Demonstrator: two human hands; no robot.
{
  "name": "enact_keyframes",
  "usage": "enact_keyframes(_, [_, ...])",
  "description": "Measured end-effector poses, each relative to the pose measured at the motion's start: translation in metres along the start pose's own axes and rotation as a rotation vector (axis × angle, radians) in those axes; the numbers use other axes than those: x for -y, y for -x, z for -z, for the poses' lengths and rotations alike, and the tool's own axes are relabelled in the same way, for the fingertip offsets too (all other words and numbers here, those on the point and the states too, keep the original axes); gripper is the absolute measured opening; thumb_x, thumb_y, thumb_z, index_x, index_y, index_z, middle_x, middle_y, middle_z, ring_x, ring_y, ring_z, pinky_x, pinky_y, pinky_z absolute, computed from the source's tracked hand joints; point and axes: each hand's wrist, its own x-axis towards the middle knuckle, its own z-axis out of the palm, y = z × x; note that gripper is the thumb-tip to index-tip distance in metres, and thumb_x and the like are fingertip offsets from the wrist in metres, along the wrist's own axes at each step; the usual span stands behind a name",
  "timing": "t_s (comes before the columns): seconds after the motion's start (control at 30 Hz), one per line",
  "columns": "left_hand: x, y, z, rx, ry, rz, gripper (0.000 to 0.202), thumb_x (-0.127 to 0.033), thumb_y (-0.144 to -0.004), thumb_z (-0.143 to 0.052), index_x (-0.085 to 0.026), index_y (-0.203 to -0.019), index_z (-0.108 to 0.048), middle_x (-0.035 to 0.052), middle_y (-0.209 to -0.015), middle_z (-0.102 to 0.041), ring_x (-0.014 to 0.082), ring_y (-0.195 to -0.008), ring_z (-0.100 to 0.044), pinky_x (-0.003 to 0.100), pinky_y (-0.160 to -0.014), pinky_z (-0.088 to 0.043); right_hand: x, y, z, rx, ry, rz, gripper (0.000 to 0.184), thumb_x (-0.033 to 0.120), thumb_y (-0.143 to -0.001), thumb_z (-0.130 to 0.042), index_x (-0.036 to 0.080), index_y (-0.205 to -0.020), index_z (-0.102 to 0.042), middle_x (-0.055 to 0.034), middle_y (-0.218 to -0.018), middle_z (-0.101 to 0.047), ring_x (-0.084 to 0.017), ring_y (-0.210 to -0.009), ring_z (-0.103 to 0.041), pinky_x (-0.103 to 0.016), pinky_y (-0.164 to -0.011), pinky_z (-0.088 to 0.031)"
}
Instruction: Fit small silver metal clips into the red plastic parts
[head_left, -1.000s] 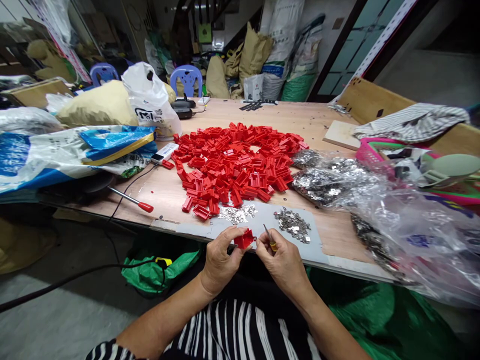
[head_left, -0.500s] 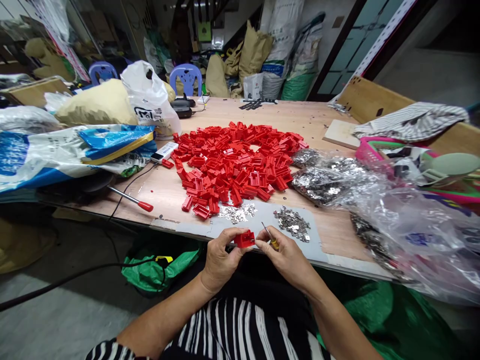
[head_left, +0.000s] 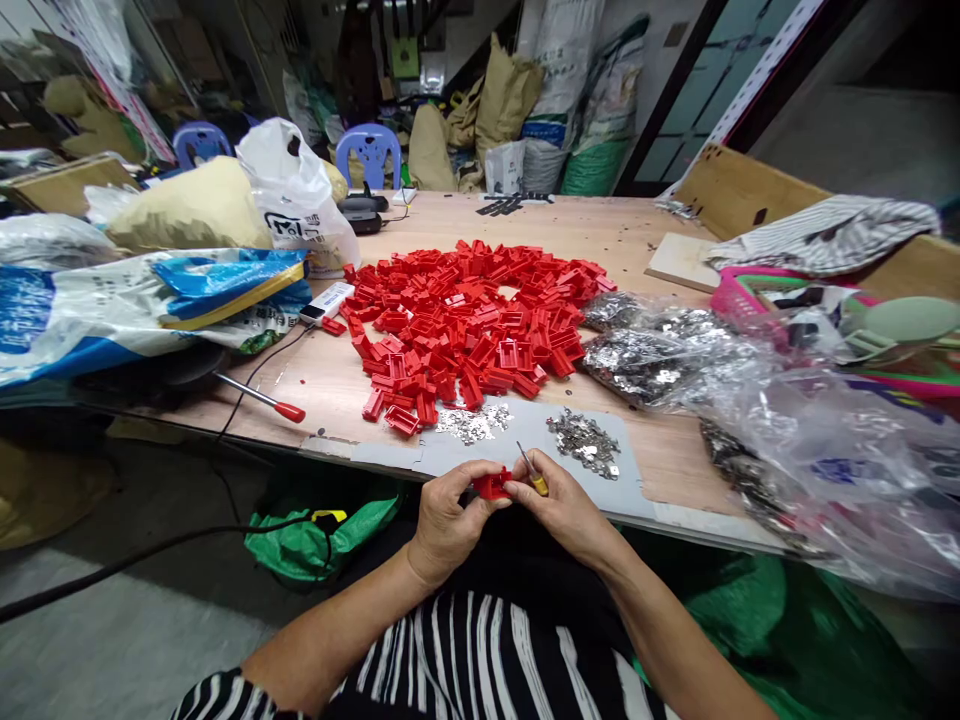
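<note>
Between the thumb and fingers of my left hand (head_left: 455,510) is a small red plastic housing (head_left: 491,486), held just off the table's front edge. My right hand (head_left: 557,503) grips a small screwdriver-like tool with a yellow handle (head_left: 540,485), its thin metal shaft pointing up and left. The right thumb and fingertip also touch the housing's right side; whether they pinch a small part there is hidden. Beyond my hands, a pile of bright flat metal pieces (head_left: 474,424) and a darker pile of metal clips (head_left: 585,443) lie on a grey sheet (head_left: 525,423).
A large heap of red housings (head_left: 465,320) covers the table's middle. Clear bags of metal parts (head_left: 667,355) lie at right, near a pink basket (head_left: 739,300). At left are sacks (head_left: 150,300) and a red-tipped metal lever (head_left: 289,411). A green bag (head_left: 322,545) hangs below the edge.
My right hand has shifted slightly left against the red housing, and its tool has moved left with it. The housing has tilted a little in my left hand.
</note>
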Motion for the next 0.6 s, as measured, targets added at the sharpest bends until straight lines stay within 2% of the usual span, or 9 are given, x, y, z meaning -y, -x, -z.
enact_keyframes(0.1, [0.0, 0.002, -0.001, 0.021, 0.027, 0.041, 0.03, -0.021, -0.075, -0.073, -0.02, -0.104, -0.066, 0.0034, -0.099, -0.073, 0.016, -0.088, -0.069, 0.027, -0.081, -0.054, -0.004, 0.002, 0.0, 0.038, -0.147, -0.043, 0.024, 0.04, -0.081, -0.061, 0.021, -0.082, -0.046, 0.0047, -0.07, -0.046, -0.01, -0.06, -0.039, -0.024, -0.055, -0.033])
enact_keyframes(0.2, [0.0, 0.002, 0.0, 0.051, 0.076, 0.066, 0.031, -0.023, -0.075, -0.073, -0.02, -0.104, -0.066, 0.0038, -0.099, -0.073, 0.0162, -0.088, -0.069, 0.027, -0.081, -0.054, -0.005, 0.007, 0.0, 0.15, -0.34, -0.119, 0.029, 0.045, -0.081, -0.062, 0.022, -0.088, -0.046, 0.0076, -0.065, -0.038, -0.006, -0.05, -0.028, -0.021, -0.046, -0.022])
enact_keyframes(0.27, [0.0, 0.003, 0.001, 0.067, 0.11, 0.076, 0.03, -0.024, -0.075, -0.074, -0.02, -0.104, -0.066, 0.004, -0.099, -0.073, 0.0167, -0.088, -0.069, 0.027, -0.082, -0.053, -0.004, 0.009, 0.001, 0.216, -0.445, -0.159, 0.031, 0.046, -0.081, -0.063, 0.022, -0.09, -0.046, 0.0088, -0.063, -0.034, -0.005, -0.049, -0.022, -0.021, -0.044, -0.016])
enact_keyframes(0.37, [0.0, 0.003, 0.004, 0.086, 0.184, 0.113, 0.03, -0.024, -0.073, -0.075, -0.02, -0.102, -0.067, 0.0049, -0.098, -0.073, 0.0177, -0.089, -0.068, 0.029, -0.084, -0.053, -0.003, 0.012, 0.002, 0.248, -0.543, -0.186, 0.031, 0.044, -0.081, -0.065, 0.022, -0.093, -0.048, 0.0092, -0.062, -0.032, -0.005, -0.048, -0.02, -0.021, -0.044, -0.012])
enact_keyframes(0.5, [0.002, 0.003, 0.007, 0.108, 0.426, 0.21, 0.032, -0.021, -0.068, -0.079, -0.018, -0.097, -0.067, 0.005, -0.095, -0.073, 0.0176, -0.087, -0.068, 0.028, -0.082, -0.054, -0.005, 0.012, -0.002, 0.293, -0.678, -0.221, 0.035, 0.041, -0.075, -0.072, 0.021, -0.093, -0.05, 0.0095, -0.06, -0.03, -0.005, -0.048, -0.018, -0.02, -0.043, -0.01])
enact_keyframes(0.6, [0.007, 0.004, 0.007, 0.05, 0.667, 0.336, 0.033, -0.017, -0.064, -0.08, -0.018, -0.094, -0.064, 0.0034, -0.094, -0.073, 0.0163, -0.087, -0.069, 0.027, -0.081, -0.054, -0.005, 0.009, -0.006, 0.315, -0.696, -0.246, 0.037, 0.043, -0.072, -0.073, 0.022, -0.091, -0.049, 0.0097, -0.057, -0.031, -0.005, -0.047, -0.021, -0.02, -0.043, -0.011])
